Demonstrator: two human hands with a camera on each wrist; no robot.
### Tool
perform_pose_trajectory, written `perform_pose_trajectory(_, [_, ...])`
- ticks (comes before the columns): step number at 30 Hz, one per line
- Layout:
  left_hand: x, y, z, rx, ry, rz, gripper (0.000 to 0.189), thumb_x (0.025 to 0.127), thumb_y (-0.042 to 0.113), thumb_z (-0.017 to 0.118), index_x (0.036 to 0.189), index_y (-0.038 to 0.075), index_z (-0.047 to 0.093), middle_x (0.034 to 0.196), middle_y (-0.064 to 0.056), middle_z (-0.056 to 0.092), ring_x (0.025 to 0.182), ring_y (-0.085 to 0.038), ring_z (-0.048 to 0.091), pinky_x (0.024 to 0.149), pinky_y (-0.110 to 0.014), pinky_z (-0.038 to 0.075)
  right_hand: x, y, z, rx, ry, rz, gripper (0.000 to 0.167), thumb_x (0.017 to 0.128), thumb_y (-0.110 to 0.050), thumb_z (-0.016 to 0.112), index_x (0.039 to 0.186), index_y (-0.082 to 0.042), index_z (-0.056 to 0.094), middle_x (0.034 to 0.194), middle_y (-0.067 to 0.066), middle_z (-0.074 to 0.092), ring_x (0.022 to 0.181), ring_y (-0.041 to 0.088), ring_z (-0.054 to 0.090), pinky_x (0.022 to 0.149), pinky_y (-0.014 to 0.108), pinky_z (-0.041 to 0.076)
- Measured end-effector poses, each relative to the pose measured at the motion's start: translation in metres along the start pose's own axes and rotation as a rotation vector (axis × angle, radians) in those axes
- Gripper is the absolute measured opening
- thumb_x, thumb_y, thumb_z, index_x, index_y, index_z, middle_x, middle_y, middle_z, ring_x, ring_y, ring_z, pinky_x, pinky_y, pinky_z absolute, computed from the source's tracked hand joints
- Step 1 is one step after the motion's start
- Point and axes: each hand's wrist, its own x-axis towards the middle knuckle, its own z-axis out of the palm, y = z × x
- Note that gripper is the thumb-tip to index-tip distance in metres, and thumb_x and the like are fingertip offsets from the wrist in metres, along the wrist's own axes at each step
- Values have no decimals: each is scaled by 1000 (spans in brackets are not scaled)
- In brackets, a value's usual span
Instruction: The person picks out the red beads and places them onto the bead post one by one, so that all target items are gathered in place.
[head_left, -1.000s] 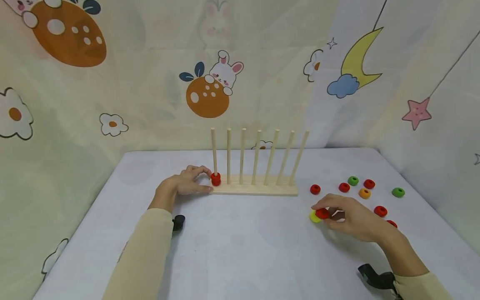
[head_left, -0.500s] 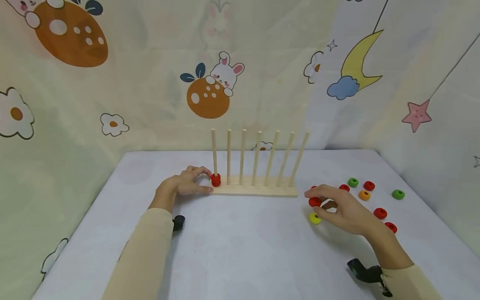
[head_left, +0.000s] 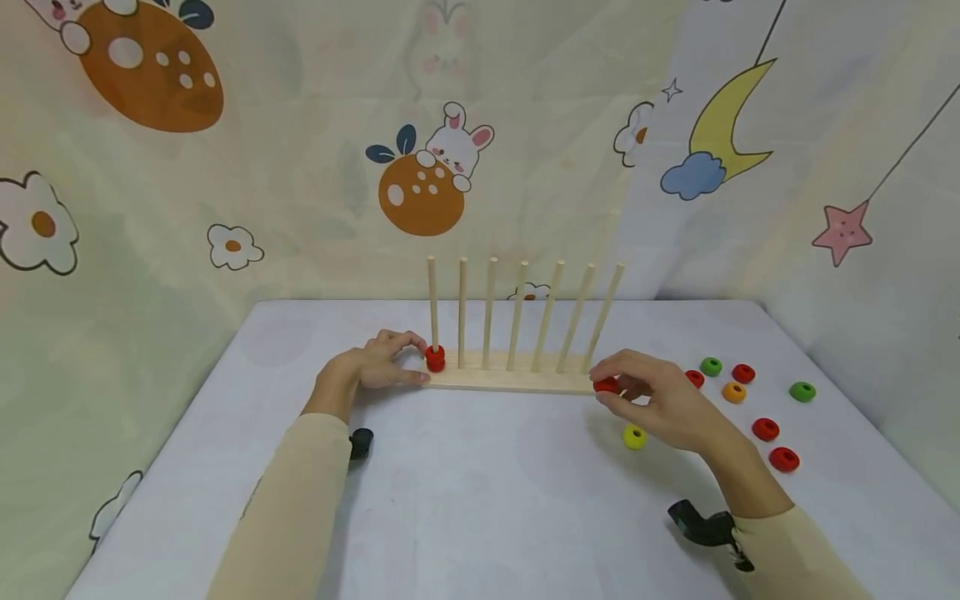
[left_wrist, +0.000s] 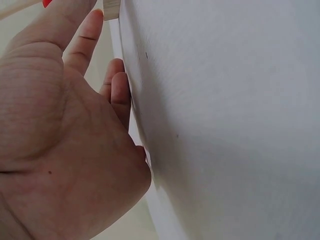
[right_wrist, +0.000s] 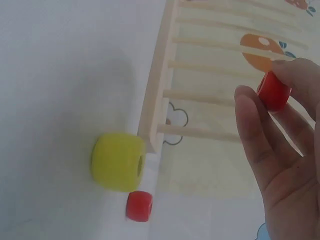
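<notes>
A wooden peg rack (head_left: 517, 382) with several upright dowels stands mid-table. Red beads (head_left: 435, 359) sit stacked at the foot of its leftmost peg. My left hand (head_left: 382, 360) holds the rack's left end, thumb at the front corner and fingers behind; in the left wrist view only a corner of the wood (left_wrist: 111, 9) shows past the fingers. My right hand (head_left: 660, 400) pinches a red bead (right_wrist: 274, 91) between thumb and fingers, near the rack's right end and off the pegs. A yellow bead (head_left: 634, 437) lies on the table below that hand.
Loose beads lie to the right: several red ones (head_left: 766, 429), an orange bead (head_left: 734, 392) and green beads (head_left: 802, 392). In the right wrist view a red bead (right_wrist: 139, 206) lies beyond the yellow one. A printed cloth (head_left: 315, 167) hangs behind the white table (head_left: 480, 500).
The right hand has carried the red bead leftward and away from me, from beside the yellow bead to the rack's right end. The left hand keeps its place on the rack.
</notes>
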Motion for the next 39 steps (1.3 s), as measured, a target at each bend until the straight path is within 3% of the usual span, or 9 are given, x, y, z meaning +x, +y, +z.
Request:
perform_pose_trajectory(18, [-8, 0, 2, 9, 3, 18, 56, 88, 53, 76, 134, 36, 50, 160, -16, 27, 147, -42, 27, 110, -70, 30, 28, -18, 7, 131, -25, -50, 39, 89, 1, 78, 123, -13, 68, 116, 1, 67, 83, 11, 72, 78, 27, 61])
perform_pose_trajectory(29, [-7, 2, 0, 28, 23, 18, 56, 87, 55, 76, 134, 37, 50, 159, -16, 28, 145, -41, 29, 108, -71, 32, 48, -25, 6, 142, 12, -84, 35, 92, -6, 77, 123, -19, 69, 112, -3, 68, 87, 14, 69, 80, 28, 61])
perform_pose_trajectory(34, [-8, 4, -2, 22, 20, 16, 57, 86, 56, 76, 134, 36, 50, 160, -17, 27, 145, -43, 28, 108, -72, 30, 50, -27, 7, 112, 9, -70, 32, 92, -9, 77, 121, -22, 71, 111, -7, 68, 88, 12, 67, 79, 29, 60])
perform_pose_trajectory(39, [0, -2, 1, 20, 7, -3, 58, 86, 56, 77, 133, 39, 49, 160, -14, 26, 147, -40, 26, 110, -71, 29, 47, -28, 6, 101, 5, -48, 31, 92, -10, 77, 120, -22, 72, 110, -8, 68, 90, 12, 67, 78, 29, 60])
